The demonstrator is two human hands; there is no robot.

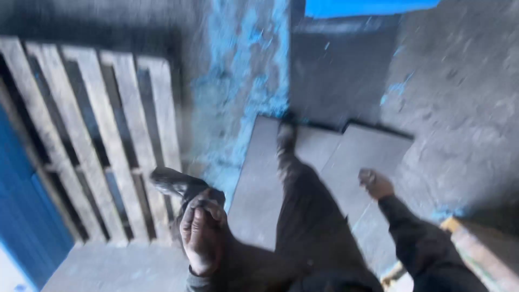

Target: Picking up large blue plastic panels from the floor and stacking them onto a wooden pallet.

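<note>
A pallet fills the left of the frame, grey slabs lie at centre. Left hand, low centre-left, is loosely curled, empty; right hand, fisted, hangs over the slabs. Stepping on overlapping slabs risks a trip.

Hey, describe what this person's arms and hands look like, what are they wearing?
Both hands are bare, with no gloves. The left hand shows a dark cuff at the wrist. The right hand comes out of a long, dark sleeve. The picture is blurred, so no finer detail shows.
</note>
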